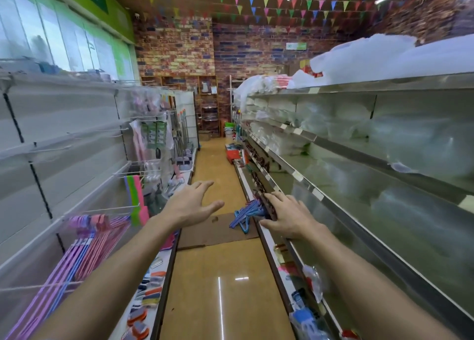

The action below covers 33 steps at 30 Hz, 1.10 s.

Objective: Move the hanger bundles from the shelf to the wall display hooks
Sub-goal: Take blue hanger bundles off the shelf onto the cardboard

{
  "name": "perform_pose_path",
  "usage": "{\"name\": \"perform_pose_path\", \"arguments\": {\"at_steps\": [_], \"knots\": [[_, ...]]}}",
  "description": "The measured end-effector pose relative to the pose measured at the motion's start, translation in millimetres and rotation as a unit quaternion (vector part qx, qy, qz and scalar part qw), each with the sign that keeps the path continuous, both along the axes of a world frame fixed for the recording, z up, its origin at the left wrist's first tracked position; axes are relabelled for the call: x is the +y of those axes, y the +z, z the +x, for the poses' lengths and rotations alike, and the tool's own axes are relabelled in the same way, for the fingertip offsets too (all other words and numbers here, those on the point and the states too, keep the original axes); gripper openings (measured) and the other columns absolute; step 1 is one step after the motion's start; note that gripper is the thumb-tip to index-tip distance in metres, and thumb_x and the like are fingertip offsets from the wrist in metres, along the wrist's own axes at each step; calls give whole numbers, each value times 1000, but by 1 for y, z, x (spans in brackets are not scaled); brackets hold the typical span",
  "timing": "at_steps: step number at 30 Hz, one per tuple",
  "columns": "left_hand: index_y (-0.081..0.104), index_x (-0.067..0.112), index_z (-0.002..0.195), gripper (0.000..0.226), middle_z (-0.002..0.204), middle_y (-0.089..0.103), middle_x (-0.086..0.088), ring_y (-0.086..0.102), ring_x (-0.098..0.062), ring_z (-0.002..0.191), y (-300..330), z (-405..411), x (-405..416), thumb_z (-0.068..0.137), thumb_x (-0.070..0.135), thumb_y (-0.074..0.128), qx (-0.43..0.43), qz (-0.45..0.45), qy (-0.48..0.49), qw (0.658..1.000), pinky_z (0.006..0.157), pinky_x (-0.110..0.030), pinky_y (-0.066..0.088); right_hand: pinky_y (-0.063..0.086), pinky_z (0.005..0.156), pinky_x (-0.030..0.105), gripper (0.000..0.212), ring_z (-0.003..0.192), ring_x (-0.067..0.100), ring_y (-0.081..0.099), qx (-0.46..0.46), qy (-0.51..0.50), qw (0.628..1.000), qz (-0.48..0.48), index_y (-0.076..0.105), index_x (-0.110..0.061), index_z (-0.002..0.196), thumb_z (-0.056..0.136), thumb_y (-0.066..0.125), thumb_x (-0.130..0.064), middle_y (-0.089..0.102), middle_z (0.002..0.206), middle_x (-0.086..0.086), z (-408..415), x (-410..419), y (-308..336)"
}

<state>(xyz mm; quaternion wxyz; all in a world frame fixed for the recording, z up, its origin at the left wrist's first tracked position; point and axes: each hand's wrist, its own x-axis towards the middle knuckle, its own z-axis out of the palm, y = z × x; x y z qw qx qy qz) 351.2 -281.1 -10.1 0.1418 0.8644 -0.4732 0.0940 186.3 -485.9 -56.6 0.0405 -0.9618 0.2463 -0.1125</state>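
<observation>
A blue hanger bundle (247, 212) is seen at the centre of the frame, at the edge of the low shelf (266, 234) on the right, above a cardboard sheet (215, 230) on the floor. The right hand (287, 215) is laid on dark items beside it, fingers spread, nothing gripped. The left hand (192, 202) is held in the air, fingers relaxed. Pink and purple hangers (84, 244) are hung on wall hooks at lower left

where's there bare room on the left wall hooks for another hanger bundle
The upper white hooks on the left wall panel hang bare, above the pink and purple hangers. That lower hook is crowded. The hooks toward the aisle's far end hold packaged goods. The blue hangers lie by the right hand.
</observation>
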Motion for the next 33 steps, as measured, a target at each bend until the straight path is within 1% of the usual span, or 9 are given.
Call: {"name": "perform_pose_path", "arguments": {"at_steps": [5, 9, 13, 19, 22, 24, 28, 33], "knots": [[25, 27, 154, 78, 158, 33, 3, 35, -16, 142, -12, 61, -55, 91, 68, 44, 10, 11, -10, 1000, 109, -41, 37, 30, 114, 51, 82, 138, 23, 36, -6, -5, 1000, 17, 23, -28, 153, 86, 58, -59, 31, 156, -5, 63, -57, -10], [26, 26, 154, 77, 158, 33, 2, 33, -16, 143, -25, 114, -104, 91, 66, 46, 14, 10, -12, 1000, 110, -41, 36, 29, 115, 50, 79, 138, 24, 35, -3, -6, 1000, 16, 24, -28, 153, 87, 61, -54, 32, 155, -4, 116, -104, -18], [25, 28, 154, 77, 158, 32, 3, 33, -16, 143, -33, 174, -158, 91, 67, 46, 20, 19, -8, 1000, 109, -42, 37, 26, 116, 50, 83, 142, 25, 30, 6, -4, 1000, 11, 20, -28, 155, 88, 61, -54, 27, 159, -3, 179, -162, -22], [27, 26, 153, 78, 157, 34, 3, 39, -16, 139, -16, 276, -239, 90, 68, 46, 29, 20, -5, 999, 106, -38, 40, 24, 117, 53, 82, 147, 25, 24, 12, 12, 1000, -7, 18, -27, 156, 90, 60, -50, 20, 163, -2, 282, -255, 1], [28, 24, 154, 78, 158, 34, 3, 37, -16, 140, -6, 322, -269, 91, 66, 47, 29, 7, -6, 1000, 110, -37, 37, 25, 116, 51, 81, 146, 26, 25, 8, 12, 1000, -16, 18, -27, 156, 91, 59, -50, 22, 162, -2, 326, -294, 18], [27, 25, 154, 79, 157, 35, 3, 39, -16, 139, -3, 351, -285, 90, 67, 46, 24, 9, -1, 1000, 109, -37, 39, 27, 115, 51, 80, 145, 27, 27, 10, 14, 1000, -14, 19, -26, 156, 91, 59, -50, 23, 161, -1, 354, -313, 24], [28, 25, 153, 79, 156, 37, 1, 40, -18, 138, -2, 406, -319, 90, 68, 46, 25, -3, 16, 1000, 108, -38, 39, 24, 117, 49, 81, 146, 27, 26, 11, 26, 1000, -11, 18, -25, 157, 91, 58, -51, 22, 162, 0, 412, -347, 22], [28, 27, 153, 78, 156, 37, 2, 39, -17, 139, -13, 475, -364, 89, 68, 47, 32, -14, 19, 999, 110, -41, 39, 28, 115, 50, 81, 145, 26, 26, 19, 39, 999, 1, 17, -27, 157, 91, 58, -52, 21, 162, -3, 490, -389, 9]]}}
